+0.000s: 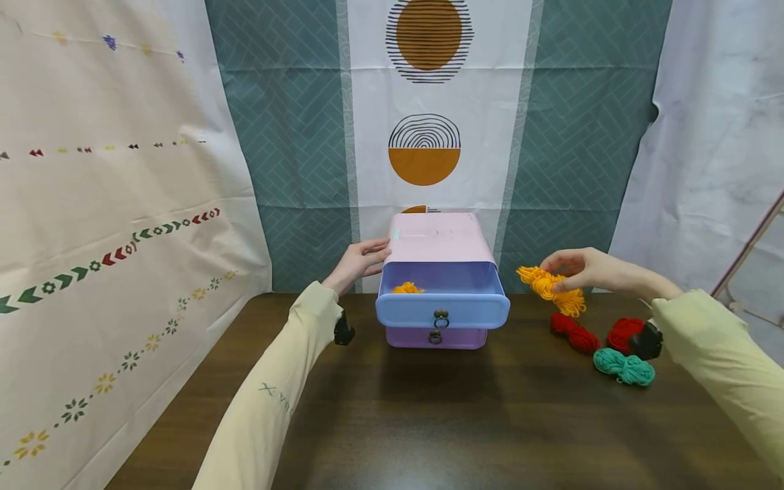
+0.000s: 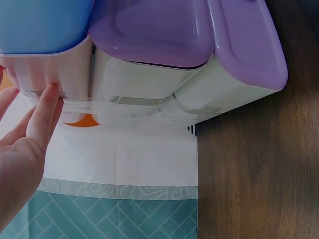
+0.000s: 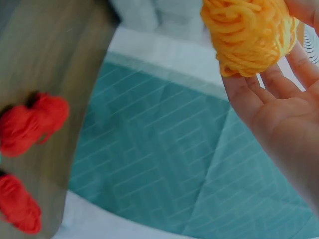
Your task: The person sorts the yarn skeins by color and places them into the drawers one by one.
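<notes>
My left hand [image 1: 357, 264] rests its extended fingers on the left side of the pink top compartment [image 1: 441, 238] of a small drawer unit. In the left wrist view its fingertips press that pink wall [image 2: 75, 69]. The blue top drawer [image 1: 442, 311] is pulled out, with some yellow yarn [image 1: 407, 288] at its back left. To the right of the unit, my right hand [image 1: 594, 267] pinches a skein of yellow yarn [image 1: 545, 286] between thumb and fingers, raised above the table. The right wrist view shows the skein's looped strands [image 3: 249, 35] close up.
Two red yarn skeins [image 1: 574, 333] and a green yarn skein [image 1: 625, 367] lie on the dark wooden table [image 1: 441, 435] below my right hand. A purple drawer [image 1: 436, 338] sits under the blue one. Patterned curtains [image 1: 294, 170] hang behind.
</notes>
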Demonstrator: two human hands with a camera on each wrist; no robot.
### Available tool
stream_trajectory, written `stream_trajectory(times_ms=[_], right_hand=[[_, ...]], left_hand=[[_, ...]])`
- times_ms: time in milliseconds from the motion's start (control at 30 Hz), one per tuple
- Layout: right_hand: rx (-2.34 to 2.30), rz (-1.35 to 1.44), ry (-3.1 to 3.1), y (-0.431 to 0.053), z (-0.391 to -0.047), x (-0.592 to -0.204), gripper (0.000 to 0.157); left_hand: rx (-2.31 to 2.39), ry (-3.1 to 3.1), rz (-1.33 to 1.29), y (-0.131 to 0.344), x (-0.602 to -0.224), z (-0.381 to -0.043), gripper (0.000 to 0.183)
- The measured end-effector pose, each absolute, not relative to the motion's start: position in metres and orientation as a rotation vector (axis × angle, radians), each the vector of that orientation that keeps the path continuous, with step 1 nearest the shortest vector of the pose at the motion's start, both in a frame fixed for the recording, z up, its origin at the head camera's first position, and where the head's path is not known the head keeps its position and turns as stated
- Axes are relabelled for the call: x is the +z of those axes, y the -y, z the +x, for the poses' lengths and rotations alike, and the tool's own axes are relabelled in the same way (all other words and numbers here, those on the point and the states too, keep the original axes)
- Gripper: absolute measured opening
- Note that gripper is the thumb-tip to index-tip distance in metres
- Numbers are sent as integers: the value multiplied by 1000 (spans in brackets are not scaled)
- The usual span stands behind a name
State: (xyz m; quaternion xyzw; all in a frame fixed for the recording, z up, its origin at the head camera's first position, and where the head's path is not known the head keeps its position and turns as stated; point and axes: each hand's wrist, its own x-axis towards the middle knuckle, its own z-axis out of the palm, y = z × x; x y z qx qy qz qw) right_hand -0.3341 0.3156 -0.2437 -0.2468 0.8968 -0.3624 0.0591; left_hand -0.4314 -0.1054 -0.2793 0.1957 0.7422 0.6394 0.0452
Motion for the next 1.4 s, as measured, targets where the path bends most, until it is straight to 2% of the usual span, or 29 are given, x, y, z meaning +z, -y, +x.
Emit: stream_trajectory(times_ms=[133, 1033, 1400], right_hand=[[-1118, -755, -2729, -306, -339, -235, 37], [-1261, -956, -2573, -251, -366, -205, 36], [-1160, -1053, -2562, -220, -373, -209, 34]], left_hand=[[1966, -2285, 598, 104, -288, -440, 49], [1976, -2344, 546, 96, -286, -439, 48], [1979, -2249, 565, 95, -269, -416, 48]])
